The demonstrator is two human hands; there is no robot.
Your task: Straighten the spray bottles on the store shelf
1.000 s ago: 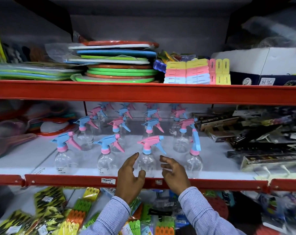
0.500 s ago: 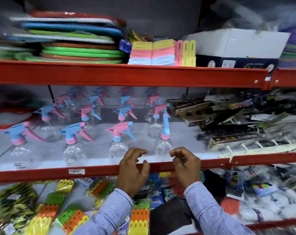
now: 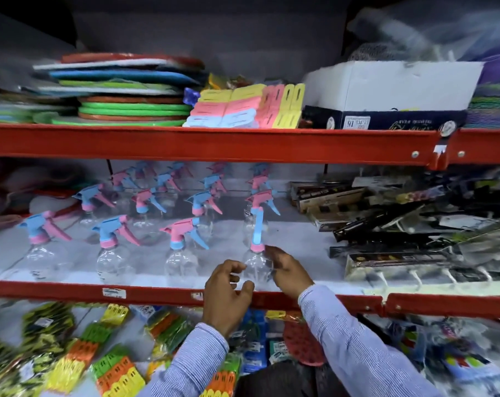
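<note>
Hands are on the move along the shelf! Only the head view to work from, so here it is. A moment ago both hands framed the third bottle in the front row; now they have slid over to the fourth bottle (image 3: 256,263), the front one at the right end, and the camera has swung with them. The left hand (image 3: 228,292) hangs at the red front rail (image 3: 71,290), fingers curled and half open, thumb apart, gripping nothing that I can see. The right hand (image 3: 286,269) sits just beside the clear body of that bottle on its right, fingertips up near the pink collar; the grip looks loosely curled against the plastic, but whether it is truly closed on it I cannot tell, as the bottle is transparent and the frame is blurred.

Look at that sprayer head (image 3: 257,227): blue, and it shows as a narrow upright strip, while the front-row neighbours (image 3: 183,233) to the left all show theirs side-on, triggers slanting right. So this is the odd one out, I reckon, turned out of line with the rest.

What the shift means: three of the front row look settled, and the work has reached the last one. Next, in my judgement, comes a twist of the body to bring its nozzle round to match. Behind, further rows of bottles (image 3: 203,202) stand back toward the wall.
</note>
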